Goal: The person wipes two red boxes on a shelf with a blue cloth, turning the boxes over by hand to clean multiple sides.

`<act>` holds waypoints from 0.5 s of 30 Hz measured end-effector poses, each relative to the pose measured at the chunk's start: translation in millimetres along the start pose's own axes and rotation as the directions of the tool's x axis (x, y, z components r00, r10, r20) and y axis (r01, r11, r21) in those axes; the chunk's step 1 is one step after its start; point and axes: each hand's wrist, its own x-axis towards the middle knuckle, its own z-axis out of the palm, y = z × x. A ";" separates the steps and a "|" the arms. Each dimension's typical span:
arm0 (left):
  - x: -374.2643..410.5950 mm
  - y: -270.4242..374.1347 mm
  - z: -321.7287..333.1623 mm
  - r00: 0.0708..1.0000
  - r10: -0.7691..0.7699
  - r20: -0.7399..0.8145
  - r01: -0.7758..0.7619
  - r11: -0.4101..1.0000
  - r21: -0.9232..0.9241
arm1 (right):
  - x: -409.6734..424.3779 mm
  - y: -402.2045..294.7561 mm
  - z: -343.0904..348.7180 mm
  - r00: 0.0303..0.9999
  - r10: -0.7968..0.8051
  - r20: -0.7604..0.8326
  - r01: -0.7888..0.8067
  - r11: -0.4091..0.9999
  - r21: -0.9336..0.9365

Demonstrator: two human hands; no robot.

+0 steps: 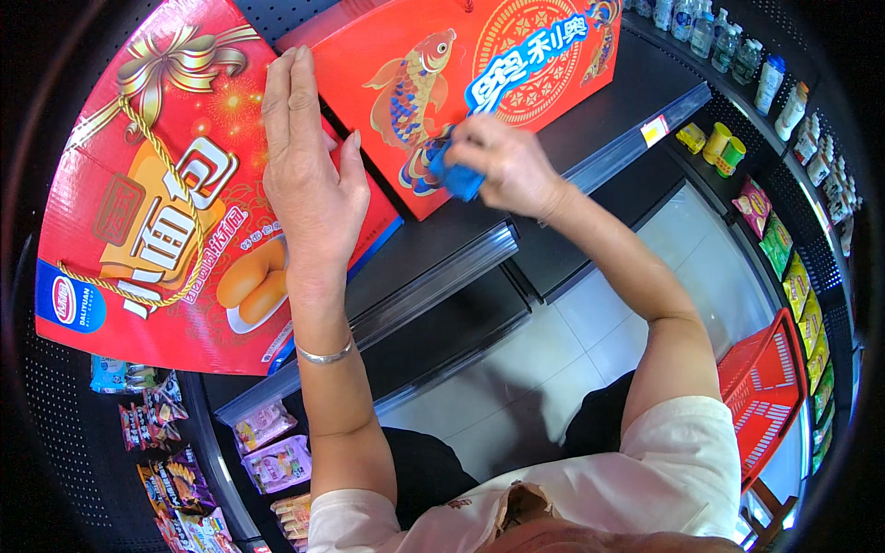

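Observation:
Two large red gift boxes stand side by side on a black store shelf. My left hand lies flat, fingers extended, at the right side of the bread gift box, which has a gold rope handle. In my right hand is a bunched blue cloth, held against the front of the Oreo gift box beside its printed fish. The right hand is slightly blurred.
A red plastic shopping basket is at the right. Bottles and snack bags line the right shelves. Packaged snacks sit at lower left. A clear price strip edges the shelf.

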 end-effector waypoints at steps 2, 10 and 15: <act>-0.2 -0.7 -0.2 1.000 0.002 0.008 -0.002 1.000 0.001 | -0.9 18.8 -13.1 0.987 0.080 -0.136 -0.089 0.994 -0.057; 0.3 0.6 1.0 1.000 0.009 0.015 -0.010 1.000 0.025 | -5.3 20.8 -0.2 0.916 0.308 -0.256 -0.300 0.951 0.070; 1.2 -1.2 2.9 0.998 0.068 -0.015 -0.067 0.996 0.057 | -15.7 -26.5 30.9 0.982 0.180 0.060 -0.188 0.966 0.175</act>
